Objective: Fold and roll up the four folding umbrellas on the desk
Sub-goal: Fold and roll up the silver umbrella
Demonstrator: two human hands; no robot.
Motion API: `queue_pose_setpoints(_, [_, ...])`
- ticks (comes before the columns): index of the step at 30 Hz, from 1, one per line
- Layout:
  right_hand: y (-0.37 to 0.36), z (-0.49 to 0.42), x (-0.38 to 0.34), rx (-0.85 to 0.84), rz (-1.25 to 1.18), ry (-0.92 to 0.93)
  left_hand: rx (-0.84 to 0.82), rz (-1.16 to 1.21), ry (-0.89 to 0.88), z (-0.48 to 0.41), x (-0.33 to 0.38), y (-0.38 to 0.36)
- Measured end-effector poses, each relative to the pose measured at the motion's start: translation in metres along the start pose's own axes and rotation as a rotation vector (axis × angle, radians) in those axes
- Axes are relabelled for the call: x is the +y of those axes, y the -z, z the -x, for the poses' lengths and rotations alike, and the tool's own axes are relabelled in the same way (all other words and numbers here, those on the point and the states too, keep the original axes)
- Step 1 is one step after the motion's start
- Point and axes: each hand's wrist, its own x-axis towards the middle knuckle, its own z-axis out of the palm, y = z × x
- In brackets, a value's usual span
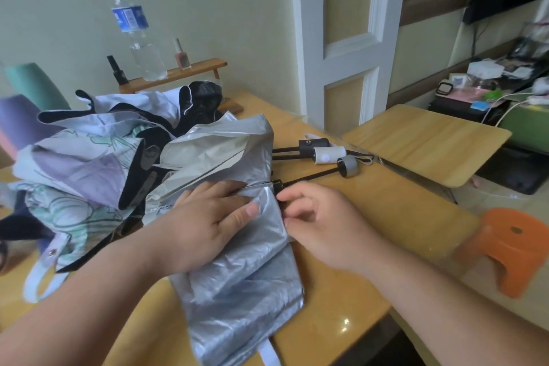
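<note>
Left fingers: I see the fingers (pixel 219 192) straight and close together, laid flat on the silver cloth, thumb stretched out alongside.
Left hand: my left hand (pixel 208 217) presses palm-down on the silver umbrella (pixel 243 291), about midway along its canopy.
Right fingertips: curled in, the fingertips (pixel 289 221) pinch the right edge of the same cloth, just below a small black part at the end of the shaft.
Right hand: my right hand (pixel 320 223) sits just beside the left, wrist over the desk (pixel 371 217).
Silver umbrella: it lies flattened on the desk, its canopy running from the hands to the near edge and slightly over it; a white strap shows at that end.
Shaft: a black shaft (pixel 309 178) runs from the hands to a grey handle (pixel 347 166).
Other handles: 2 more, a white handle (pixel 326 155) and a black handle (pixel 310 144), lie touching just behind the grey one.
Pile: loose printed umbrellas (pixel 89 163), lilac, white and black, are heaped to the left, against the silver cloth.
Behind: a water bottle (pixel 139 38) and a nail polish bottle (pixel 181 56) stand on a wooden shelf (pixel 193 70).
Right side: a folding table (pixel 430 140) and, nearer, an orange stool (pixel 517 246).
</note>
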Motion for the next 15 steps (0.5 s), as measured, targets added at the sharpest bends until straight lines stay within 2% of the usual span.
queue_pose_setpoints(4, [-0.007, 0.031, -0.007, -0.001, -0.158, 0.004, -0.002, 0.038, 0.003, 0.0, -0.002, 0.004])
queue_pose_setpoints(9, [-0.016, 0.04, -0.002, 0.174, -0.048, 0.05, -0.013, 0.152, 0.062, 0.002, 0.005, 0.011])
queue_pose_setpoints(15, [-0.014, 0.036, -0.004, 0.189, -0.017, 0.029, -0.049, 0.166, 0.096, 0.005, 0.015, 0.02])
